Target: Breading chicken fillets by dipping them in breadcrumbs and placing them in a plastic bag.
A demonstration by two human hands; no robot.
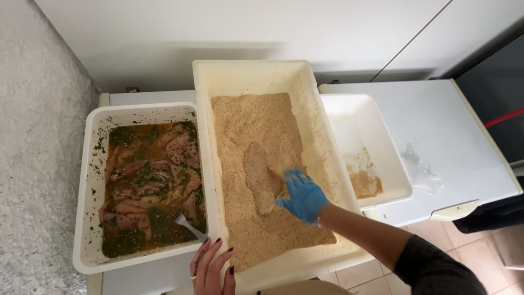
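Blue-gloved right grip [303,198], dark sleeve [431,267]

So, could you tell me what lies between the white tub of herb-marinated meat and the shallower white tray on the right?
In the head view, the tall cream bin of breadcrumbs stands between them, and the blue-gloved right hand presses a breaded cutlet there.

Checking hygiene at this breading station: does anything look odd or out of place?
Only the right hand, pressing the cutlet into the crumbs, wears a glove; the left hand is bare. A white fork lies in the marinade tub.
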